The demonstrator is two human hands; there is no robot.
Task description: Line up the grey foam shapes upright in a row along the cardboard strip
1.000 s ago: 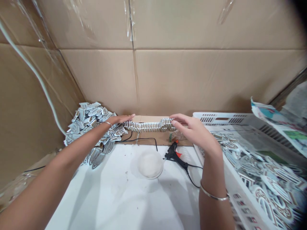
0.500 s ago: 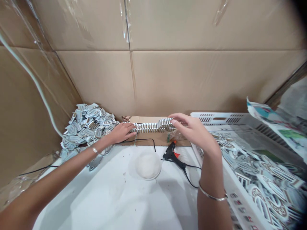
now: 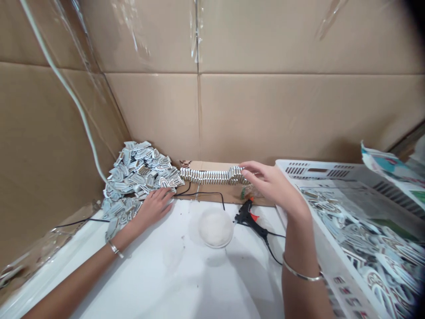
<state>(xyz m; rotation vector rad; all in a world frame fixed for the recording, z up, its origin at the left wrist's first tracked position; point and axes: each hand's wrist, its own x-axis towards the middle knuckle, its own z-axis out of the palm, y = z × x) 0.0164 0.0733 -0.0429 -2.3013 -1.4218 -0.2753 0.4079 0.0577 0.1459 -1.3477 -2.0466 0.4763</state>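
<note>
Your left grip (image 3: 152, 209) lay open, fingers apart, on the white bench (image 3: 156, 279) by the pile of appliqué pieces (image 3: 139, 170); your curled right grip (image 3: 270, 184), clamp unclear, met the end of the upright row of pieces (image 3: 212, 176) on the cardboard strip (image 3: 206, 165), seemingly bracing it.

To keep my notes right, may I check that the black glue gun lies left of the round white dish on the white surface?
No: the head view shows the black glue gun right of the round white dish on the white surface.
</note>
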